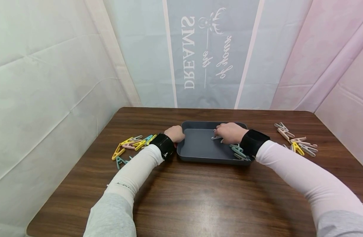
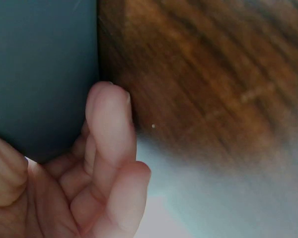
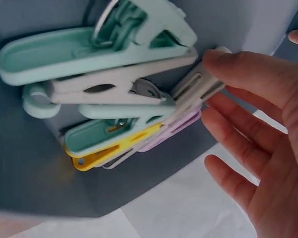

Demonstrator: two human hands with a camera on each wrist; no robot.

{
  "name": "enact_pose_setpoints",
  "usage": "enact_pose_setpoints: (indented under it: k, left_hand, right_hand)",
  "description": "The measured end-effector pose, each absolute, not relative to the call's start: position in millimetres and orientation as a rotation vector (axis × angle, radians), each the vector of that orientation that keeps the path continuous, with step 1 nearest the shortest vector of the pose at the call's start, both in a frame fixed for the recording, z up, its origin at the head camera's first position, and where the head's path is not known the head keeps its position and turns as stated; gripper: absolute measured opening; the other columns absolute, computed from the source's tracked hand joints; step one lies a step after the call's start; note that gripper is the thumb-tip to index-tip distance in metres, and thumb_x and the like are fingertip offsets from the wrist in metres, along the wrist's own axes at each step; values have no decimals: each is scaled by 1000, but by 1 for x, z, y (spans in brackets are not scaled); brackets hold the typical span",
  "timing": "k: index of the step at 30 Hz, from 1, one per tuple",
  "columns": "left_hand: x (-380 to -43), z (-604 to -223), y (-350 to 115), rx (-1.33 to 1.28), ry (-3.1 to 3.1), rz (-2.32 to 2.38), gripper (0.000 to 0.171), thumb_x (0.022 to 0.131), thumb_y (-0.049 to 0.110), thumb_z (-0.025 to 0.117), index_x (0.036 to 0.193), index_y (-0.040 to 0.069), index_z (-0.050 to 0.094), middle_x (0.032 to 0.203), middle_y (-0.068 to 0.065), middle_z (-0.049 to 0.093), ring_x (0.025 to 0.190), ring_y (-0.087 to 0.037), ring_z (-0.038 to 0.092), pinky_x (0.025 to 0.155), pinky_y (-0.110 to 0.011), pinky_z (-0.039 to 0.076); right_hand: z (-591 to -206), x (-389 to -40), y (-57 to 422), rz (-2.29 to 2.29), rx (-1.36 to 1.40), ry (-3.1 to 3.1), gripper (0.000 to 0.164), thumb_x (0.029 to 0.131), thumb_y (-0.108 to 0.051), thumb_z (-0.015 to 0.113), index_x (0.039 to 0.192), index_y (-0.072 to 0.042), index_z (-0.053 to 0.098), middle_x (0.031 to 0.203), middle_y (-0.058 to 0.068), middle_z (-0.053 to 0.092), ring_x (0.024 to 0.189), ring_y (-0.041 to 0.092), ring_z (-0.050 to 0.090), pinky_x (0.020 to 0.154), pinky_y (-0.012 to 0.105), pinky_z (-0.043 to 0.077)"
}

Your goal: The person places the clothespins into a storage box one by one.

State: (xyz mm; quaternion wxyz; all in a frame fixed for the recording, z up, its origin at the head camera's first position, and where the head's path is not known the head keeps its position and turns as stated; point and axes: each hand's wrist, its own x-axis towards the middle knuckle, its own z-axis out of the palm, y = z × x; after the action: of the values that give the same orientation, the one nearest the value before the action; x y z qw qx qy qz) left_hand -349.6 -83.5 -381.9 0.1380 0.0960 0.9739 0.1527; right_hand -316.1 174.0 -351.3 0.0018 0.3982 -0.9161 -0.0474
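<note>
A dark grey tray (image 1: 196, 158) lies on the wooden table. At its left end my left hand (image 1: 174, 134) grips the wall; in the left wrist view its fingers (image 2: 111, 124) curl against the tray's side (image 2: 44, 64). Inside the tray, my right hand (image 1: 230, 132) pinches a light grey clothespin (image 1: 216, 137) between thumb and fingers. The right wrist view shows this clothespin (image 3: 196, 87) beside a small heap with a large mint clothespin (image 3: 44, 57), a white one (image 3: 97, 89), a yellow one (image 3: 92, 161) and a purple one (image 3: 174, 130). My right wrist partly covers the heap in the head view.
Left of the tray lie several yellow, pink, blue and grey clothespins (image 1: 138, 144), with a teal one (image 1: 118, 162) nearer me. On the right is another loose group, including a yellow clothespin (image 1: 297, 148). A printed cloth (image 1: 214, 95) hangs behind the table (image 1: 193, 200).
</note>
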Motion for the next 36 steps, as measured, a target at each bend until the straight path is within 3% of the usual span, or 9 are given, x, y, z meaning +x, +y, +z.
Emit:
enact_pose_setpoints:
  k: [11, 13, 22, 29, 36]
  left_hand:
    - [-346, -380, -82, 305, 2821, 444, 33, 98, 14, 45, 70, 5, 60, 60, -9, 63, 41, -16, 61, 42, -29, 51]
    - [-346, -381, -82, 301, 2820, 446, 33, 99, 14, 45, 71, 5, 60, 60, -9, 63, 41, -17, 61, 42, -29, 51]
    - [-349, -382, -84, 298, 2827, 446, 32, 98, 15, 45, 72, 5, 60, 60, -9, 63, 41, -17, 62, 43, -29, 51]
    - [-347, -377, -82, 299, 2826, 436, 31, 97, 14, 46, 71, 5, 59, 57, -9, 63, 40, -17, 61, 41, -29, 49]
    - [-349, -381, -83, 307, 2825, 430, 32, 98, 16, 46, 71, 6, 59, 58, -9, 63, 41, -17, 61, 42, -29, 50]
  right_hand:
    - [-314, -300, 222, 21, 1017, -2889, 35, 80, -10, 77, 112, -1, 68, 105, 13, 66, 95, 29, 64, 78, 47, 52]
    - [-309, -295, 237, 44, 963, -2905, 35, 82, -12, 77, 113, -1, 66, 103, 13, 65, 90, 28, 63, 75, 47, 52]
    - [-314, -272, 310, 78, 678, -3036, 40, 88, -25, 71, 115, 3, 63, 111, 22, 63, 92, 33, 63, 75, 52, 50]
    - [-332, -252, 359, 124, 512, -3157, 43, 87, -27, 71, 108, 9, 64, 93, 16, 67, 79, 27, 63, 68, 51, 50]
    - [-343, -243, 383, 143, 387, -3252, 39, 89, -37, 67, 95, 1, 64, 66, -4, 54, 58, 15, 49, 54, 36, 41]
